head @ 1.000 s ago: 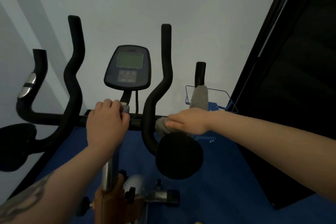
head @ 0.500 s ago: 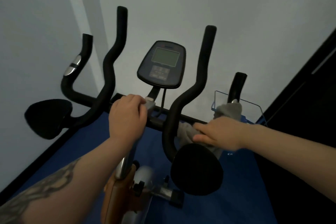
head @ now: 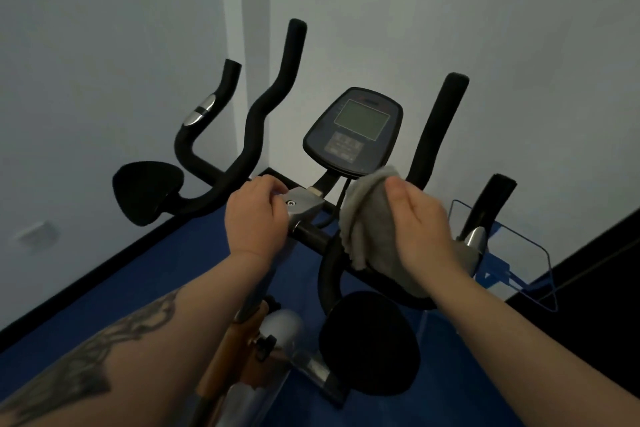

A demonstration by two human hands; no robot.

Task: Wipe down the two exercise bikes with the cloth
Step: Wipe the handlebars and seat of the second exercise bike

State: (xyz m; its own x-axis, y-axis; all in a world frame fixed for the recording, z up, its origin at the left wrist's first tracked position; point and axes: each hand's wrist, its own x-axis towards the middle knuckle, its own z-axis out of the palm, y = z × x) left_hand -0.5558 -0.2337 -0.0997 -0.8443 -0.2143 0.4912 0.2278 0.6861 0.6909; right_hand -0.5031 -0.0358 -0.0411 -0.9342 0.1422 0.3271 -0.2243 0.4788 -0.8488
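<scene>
- A black elbow pad (head: 147,192) sits at the far left of the exercise bike's handlebar (head: 266,107), whose black bars rise against the white wall (head: 104,28).
- The left hand (head: 254,218) rests on the handlebar's middle beside the silver clamp (head: 303,206), fingers curled over the bar in a narrow grip.
- The console (head: 353,130) stands above the clamp, its screen dark.
- The grey cloth (head: 367,218) is lifted just below the console's lower right edge; it drapes down over the right handlebar section.
- The right hand (head: 420,229) holds the cloth, thumb upward, fingers hidden behind it.
- A second black elbow pad (head: 369,343) lies below that hand, over blue floor (head: 156,274).
- A blue wire rack (head: 519,260) stands at right.
</scene>
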